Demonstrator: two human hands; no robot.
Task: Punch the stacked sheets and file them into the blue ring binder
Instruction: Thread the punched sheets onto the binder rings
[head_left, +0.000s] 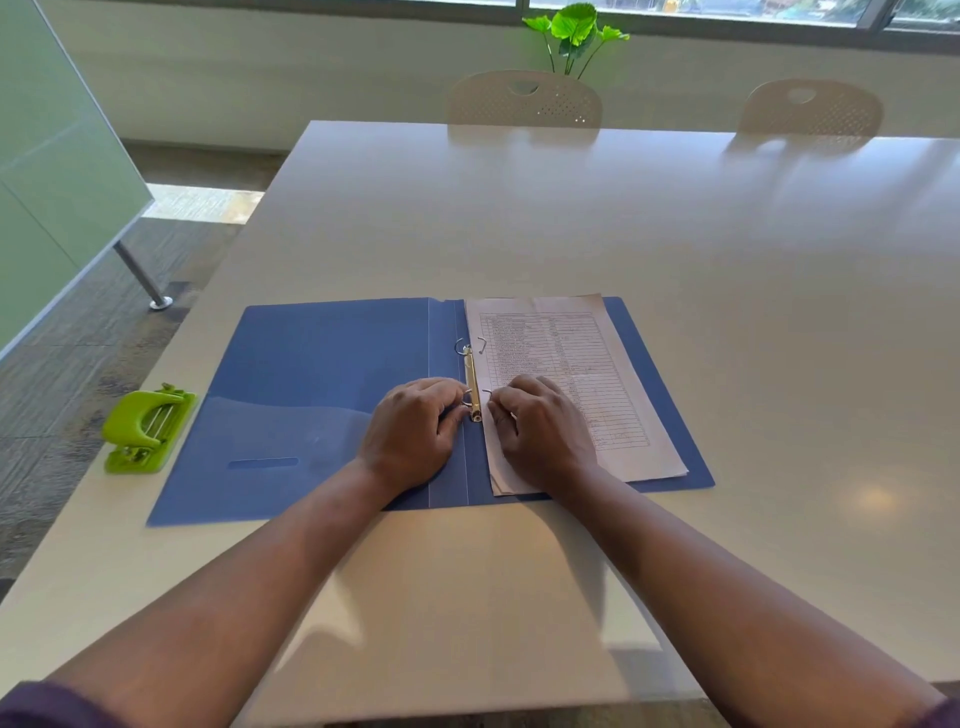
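Near the table's (571, 218) left edge lies the green hole punch (147, 429), set aside. The blue ring binder (322, 384) lies open at the near edge, rings (470, 347) parted. The left hand (415, 434) curls its fingers at the lower ring; the right hand (540, 431), fingers curled, pinches the stacked sheets (576, 384), a printed table uppermost, on the right cover. Filing seems under way; next, probably, snapping the rings together.

White table (675, 260) under open blue binder (322, 364), green punch (145, 428).
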